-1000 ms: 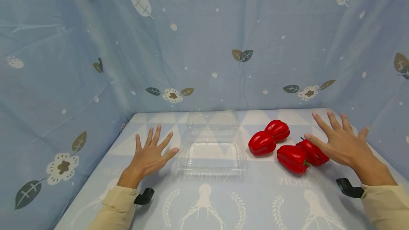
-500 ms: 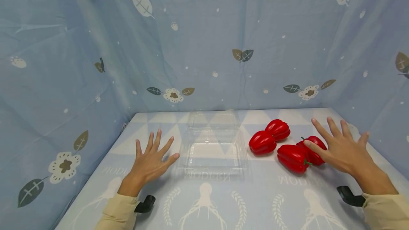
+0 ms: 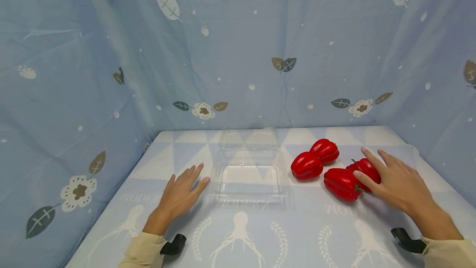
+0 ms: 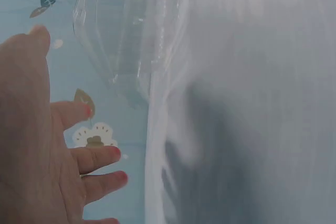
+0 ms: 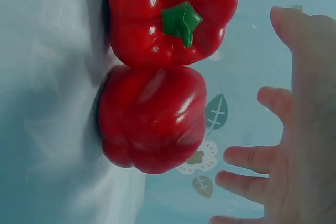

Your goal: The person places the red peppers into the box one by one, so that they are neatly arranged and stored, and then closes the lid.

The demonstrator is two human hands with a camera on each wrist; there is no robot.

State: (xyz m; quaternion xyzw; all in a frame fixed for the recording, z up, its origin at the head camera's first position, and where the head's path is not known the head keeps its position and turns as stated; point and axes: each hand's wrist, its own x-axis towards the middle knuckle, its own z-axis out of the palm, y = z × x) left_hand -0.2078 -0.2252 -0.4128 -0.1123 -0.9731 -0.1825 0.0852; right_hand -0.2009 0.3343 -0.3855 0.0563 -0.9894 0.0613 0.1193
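A clear plastic clamshell box (image 3: 250,195) stands with its lid (image 3: 250,139) folded back, in the middle of the table. Left of it my left hand (image 3: 178,197) hovers with relaxed fingers, holding nothing; the box also shows at the top of the left wrist view. Several red bell peppers lie right of the box: one pair with a near pepper (image 3: 306,166) and a far pepper (image 3: 324,151), another with a front pepper (image 3: 341,184) and a rear pepper (image 3: 366,173). My right hand (image 3: 399,183) is over the rear pepper's right side, fingers spread, gripping nothing.
The table (image 3: 245,243) wears a pale blue and white patterned cloth. Blue floral curtains (image 3: 238,53) hang at the back and both sides, close to the table edges. A black wrist mount (image 3: 174,245) sits below each hand.
Both hands have lowered toward the table, and their widely spread fingers have relaxed and drawn closer together. The right hand now covers more of the rear pepper's right side. Box and peppers have stayed put.
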